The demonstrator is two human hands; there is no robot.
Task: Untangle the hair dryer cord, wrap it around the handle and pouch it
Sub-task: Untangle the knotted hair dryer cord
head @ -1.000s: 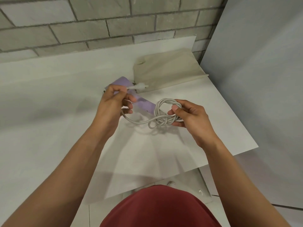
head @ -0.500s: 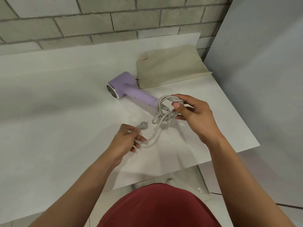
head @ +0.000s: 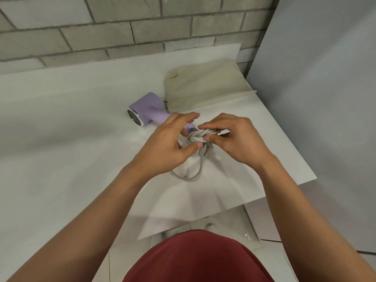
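A lilac hair dryer (head: 147,110) lies on the white table (head: 61,159), nozzle toward the left, its handle end hidden behind my hands. Its grey cord (head: 203,134) is bunched in a twisted coil at the handle end, and one loop (head: 193,174) trails down onto the table. My right hand (head: 234,139) pinches the twisted coil between thumb and fingers. My left hand (head: 168,143) is at the left side of the coil, thumb against the cord and fingers reaching over it; its grip is partly hidden. The plug is out of sight. A beige fabric pouch (head: 207,84) lies flat behind the dryer.
A grey brick wall (head: 122,27) runs along the table's far edge. A plain grey panel (head: 325,98) stands to the right of the table. The table's right corner (head: 313,178) is close to my right forearm. Tiled floor shows below.
My left hand has come up from the near side of the table to the coil beside my right hand. The cord's trailing length now hangs as a short loop.
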